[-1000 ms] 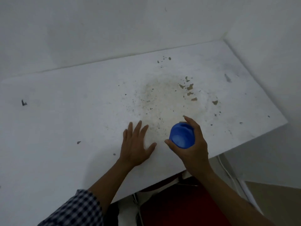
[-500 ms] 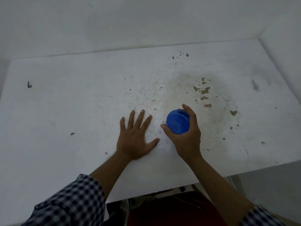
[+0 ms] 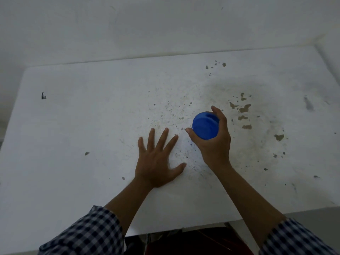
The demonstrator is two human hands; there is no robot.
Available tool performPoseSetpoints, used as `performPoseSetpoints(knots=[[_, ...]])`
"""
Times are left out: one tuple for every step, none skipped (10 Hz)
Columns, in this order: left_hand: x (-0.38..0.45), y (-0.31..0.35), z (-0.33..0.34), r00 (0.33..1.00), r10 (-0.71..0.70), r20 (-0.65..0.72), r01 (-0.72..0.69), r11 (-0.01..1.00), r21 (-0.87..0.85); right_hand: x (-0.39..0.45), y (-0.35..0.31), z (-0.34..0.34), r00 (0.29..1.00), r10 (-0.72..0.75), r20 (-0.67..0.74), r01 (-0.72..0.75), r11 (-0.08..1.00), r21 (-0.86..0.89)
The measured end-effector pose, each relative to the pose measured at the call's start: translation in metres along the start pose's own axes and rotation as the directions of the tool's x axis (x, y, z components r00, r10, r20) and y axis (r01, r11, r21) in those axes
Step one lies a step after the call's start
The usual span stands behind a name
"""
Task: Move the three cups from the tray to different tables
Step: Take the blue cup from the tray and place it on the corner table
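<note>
One blue cup [image 3: 205,125] in right hand [image 3: 213,144]

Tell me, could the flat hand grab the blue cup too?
Probably yes. The left hand lies flat on the table right beside the blue cup, with nothing between them. But the right hand already wraps around the cup.

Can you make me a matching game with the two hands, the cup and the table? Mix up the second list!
Things:
1. left hand
2. right hand
3. blue cup
4. white table

States:
A. stained and chipped
B. held from the side
C. flat, fingers spread
D. wrapped around something

Pairs: 1-C, 2-D, 3-B, 4-A
</note>
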State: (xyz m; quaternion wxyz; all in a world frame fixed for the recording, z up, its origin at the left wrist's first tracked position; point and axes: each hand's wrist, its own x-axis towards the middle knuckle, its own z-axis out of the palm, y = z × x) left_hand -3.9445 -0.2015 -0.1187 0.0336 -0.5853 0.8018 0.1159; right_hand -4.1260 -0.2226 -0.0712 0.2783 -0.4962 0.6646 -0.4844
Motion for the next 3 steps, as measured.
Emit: performPoseSetpoints(knots=[[0.0015, -0.0007, -0.0005, 1.0, -0.005, 0.019, 0.005, 1.0, 0.007, 0.0036, -0.0011, 0.0011, 1.0, 0.002, 0.002, -0.002, 1.0, -0.019], [0.0002, -0.0001, -0.0008, 1.0, -0.002, 0.016, 0.002, 1.0, 0.011, 0.0016, -0.0033, 0.0002, 1.0, 0.017, 0.019, -0.016, 1.0, -0.016], [0.0012, 0.0002, -0.0025, 1.0, 0.01, -0.012, -0.01, 1.0, 0.002, -0.0013, -0.0043, -0.0084, 0.999, 0.004, 0.035, -0.004, 1.0, -0.002]])
